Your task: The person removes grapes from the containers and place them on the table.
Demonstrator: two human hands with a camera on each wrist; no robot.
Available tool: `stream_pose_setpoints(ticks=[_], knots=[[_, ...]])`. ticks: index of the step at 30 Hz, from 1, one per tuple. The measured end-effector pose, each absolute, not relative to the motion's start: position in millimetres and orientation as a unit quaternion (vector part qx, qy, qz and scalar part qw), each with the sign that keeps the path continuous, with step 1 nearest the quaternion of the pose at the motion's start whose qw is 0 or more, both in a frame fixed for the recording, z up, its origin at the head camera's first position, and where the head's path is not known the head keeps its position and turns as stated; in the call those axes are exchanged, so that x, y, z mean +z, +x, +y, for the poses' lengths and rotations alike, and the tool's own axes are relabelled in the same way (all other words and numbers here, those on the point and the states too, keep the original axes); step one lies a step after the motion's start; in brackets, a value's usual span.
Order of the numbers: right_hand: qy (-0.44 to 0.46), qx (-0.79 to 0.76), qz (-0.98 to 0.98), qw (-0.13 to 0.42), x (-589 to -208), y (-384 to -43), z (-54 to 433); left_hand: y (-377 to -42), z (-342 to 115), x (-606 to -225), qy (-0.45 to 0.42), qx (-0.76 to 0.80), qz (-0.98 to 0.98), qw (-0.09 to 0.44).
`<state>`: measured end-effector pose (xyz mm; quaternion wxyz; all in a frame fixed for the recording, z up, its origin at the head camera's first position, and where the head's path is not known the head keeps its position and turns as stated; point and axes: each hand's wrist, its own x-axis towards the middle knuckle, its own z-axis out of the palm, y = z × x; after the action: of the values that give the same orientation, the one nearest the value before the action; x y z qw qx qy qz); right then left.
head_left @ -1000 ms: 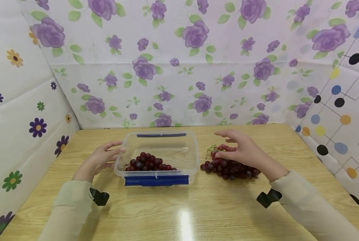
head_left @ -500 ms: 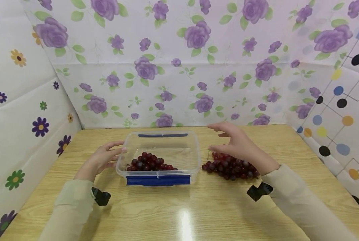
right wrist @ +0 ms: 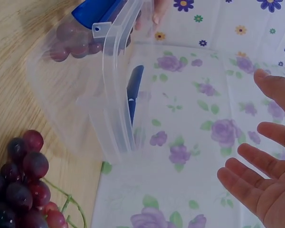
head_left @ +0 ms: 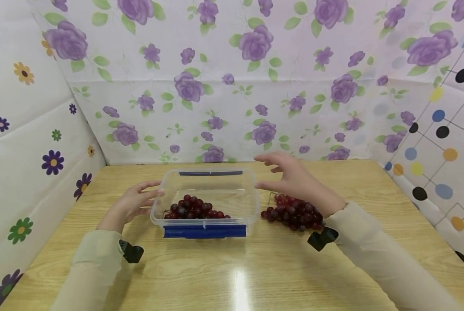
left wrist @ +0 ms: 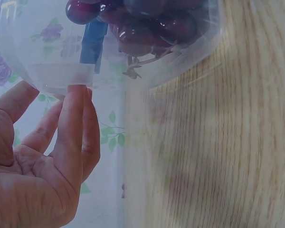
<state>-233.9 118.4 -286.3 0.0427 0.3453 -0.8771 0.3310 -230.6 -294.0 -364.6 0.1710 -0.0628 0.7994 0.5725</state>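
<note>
A clear plastic container with blue clip flaps stands lidless on the table. Dark red grapes lie inside it, along the front wall. My left hand is at its left end; in the left wrist view the fingertips touch the side below the rim, fingers fairly straight. Another bunch of grapes with a green stem rests on the table to the right. Over that bunch, near the container's right end, my right hand hovers with fingers spread and nothing in it.
The wooden table runs up to a floral cloth backdrop. Patterned cloth walls rise at the left and right. Each wrist carries a small black camera, such as the right one.
My right hand has moved left and slightly away from me, from over the loose grapes toward the container's right end, still holding nothing. My left hand and the container stay in place.
</note>
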Motion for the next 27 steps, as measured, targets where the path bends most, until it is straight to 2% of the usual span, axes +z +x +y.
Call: stream_pose_setpoints(ticks=[20, 27], knots=[[0.393, 0.306, -0.867, 0.019, -286.7, -248.6, 69.1, -227.0, -299.6, -365.5, -0.070, 0.575, 0.799, 0.161], [0.379, 0.313, -0.870, -0.028, -294.5, -252.0, 60.3, -230.3, -295.4, -365.7, -0.062, 0.585, 0.791, 0.168]])
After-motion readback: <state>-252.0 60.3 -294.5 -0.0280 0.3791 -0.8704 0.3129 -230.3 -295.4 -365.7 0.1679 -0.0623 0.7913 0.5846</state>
